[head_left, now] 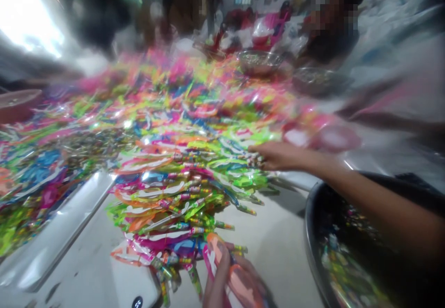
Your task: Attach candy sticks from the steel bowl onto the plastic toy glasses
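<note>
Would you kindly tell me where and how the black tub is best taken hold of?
I'd suggest the left rim of the black tub, coming from the picture's left: that raised, curved edge is exposed there, while the person's right forearm crosses above the tub farther right.

Pile [187, 159] spread over table [278, 243], center to back, also out left. Strip [62, 234] on table, left front, slanting away, pile left of it and past its far end. Bits [97, 143] beyond strip, amid pile. Device [134, 282] at front, right of strip, pile's near end overlapping its far edge. Left hand [221, 275] front center, right of device, piece [245, 280] in it. Right hand [274, 156] farther back, at pile's right edge, arm over basin. Basin [313, 238] right front, tubes [347, 271] inside. Dish [337, 137] behind basin. Bowl [259, 62] at back, behind pile. Tub [19, 104] far left.
</note>
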Motion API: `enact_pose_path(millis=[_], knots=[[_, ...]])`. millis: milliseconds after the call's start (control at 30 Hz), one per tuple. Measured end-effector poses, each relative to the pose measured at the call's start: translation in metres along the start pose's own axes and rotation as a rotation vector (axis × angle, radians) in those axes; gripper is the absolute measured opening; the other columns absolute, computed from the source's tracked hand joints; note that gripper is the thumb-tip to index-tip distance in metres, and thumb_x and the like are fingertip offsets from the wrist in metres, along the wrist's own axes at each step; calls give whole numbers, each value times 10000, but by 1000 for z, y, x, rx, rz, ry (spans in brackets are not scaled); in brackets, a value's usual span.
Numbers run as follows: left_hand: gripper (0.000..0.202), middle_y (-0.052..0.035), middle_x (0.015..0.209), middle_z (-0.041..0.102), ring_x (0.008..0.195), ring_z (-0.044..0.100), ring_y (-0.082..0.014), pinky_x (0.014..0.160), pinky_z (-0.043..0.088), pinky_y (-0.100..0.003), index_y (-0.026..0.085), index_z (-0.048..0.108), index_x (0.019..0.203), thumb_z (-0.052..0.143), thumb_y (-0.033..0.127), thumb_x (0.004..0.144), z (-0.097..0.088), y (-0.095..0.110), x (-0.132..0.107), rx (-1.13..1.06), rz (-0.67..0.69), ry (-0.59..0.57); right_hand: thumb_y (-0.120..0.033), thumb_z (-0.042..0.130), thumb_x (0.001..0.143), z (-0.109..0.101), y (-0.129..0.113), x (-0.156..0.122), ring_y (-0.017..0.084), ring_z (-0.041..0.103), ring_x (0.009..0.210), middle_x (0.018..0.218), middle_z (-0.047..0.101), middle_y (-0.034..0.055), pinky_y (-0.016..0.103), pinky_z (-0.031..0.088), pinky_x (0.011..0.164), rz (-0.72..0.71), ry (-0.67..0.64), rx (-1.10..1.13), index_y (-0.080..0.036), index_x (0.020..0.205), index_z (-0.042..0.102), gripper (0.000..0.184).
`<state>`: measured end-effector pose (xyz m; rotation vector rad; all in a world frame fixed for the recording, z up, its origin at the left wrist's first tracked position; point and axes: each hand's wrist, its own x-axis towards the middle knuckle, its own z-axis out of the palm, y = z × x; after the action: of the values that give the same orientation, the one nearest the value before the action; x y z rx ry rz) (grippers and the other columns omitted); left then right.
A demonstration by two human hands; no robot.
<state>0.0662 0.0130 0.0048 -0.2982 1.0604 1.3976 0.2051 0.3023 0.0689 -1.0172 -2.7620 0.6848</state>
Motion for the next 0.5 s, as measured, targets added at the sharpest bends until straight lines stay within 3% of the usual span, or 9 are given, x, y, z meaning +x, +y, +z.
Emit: enact_pose_path(millis=[133,233,333,367,500], knots=[[466,-36,750,732,712,764,-256,656,609,-327,173,689,1042,910,430,721,1,16,-1,15,65,0,-107,681,802,8,-14,-7,244,654,827,937,729,81,311,455,715,-26,76,10,-196,990,700,209],[557,-44,845,761,806,780,-272,732,624,-347,189,653,1220,896,322,736,6,29,-6,50,173,-36,-250,689,901,10,-41,-25,209,653,759,877,711,43,286,470,663,-34,111,104,-191,976,678,95],[819,-82,1001,784,879,786,-281,767,626,-346,211,504,1440,891,216,718,12,38,-13,88,231,-2,-430,696,948,21,-78,-52,162,653,624,815,725,-13,243,474,542,12,111,287,-219,1039,697,229],[866,-88,1022,784,893,785,-279,770,626,-336,214,469,1472,890,204,716,14,41,-15,95,250,9,-435,726,930,26,-90,-61,163,667,616,802,737,-22,239,489,529,59,86,447,-232,1017,718,221],[771,-59,957,779,879,779,-234,755,618,-267,200,531,1413,898,232,736,21,44,-19,116,379,40,-454,817,847,50,-125,-97,221,767,888,1049,800,-11,279,623,747,276,116,732,-305,1151,748,346]])
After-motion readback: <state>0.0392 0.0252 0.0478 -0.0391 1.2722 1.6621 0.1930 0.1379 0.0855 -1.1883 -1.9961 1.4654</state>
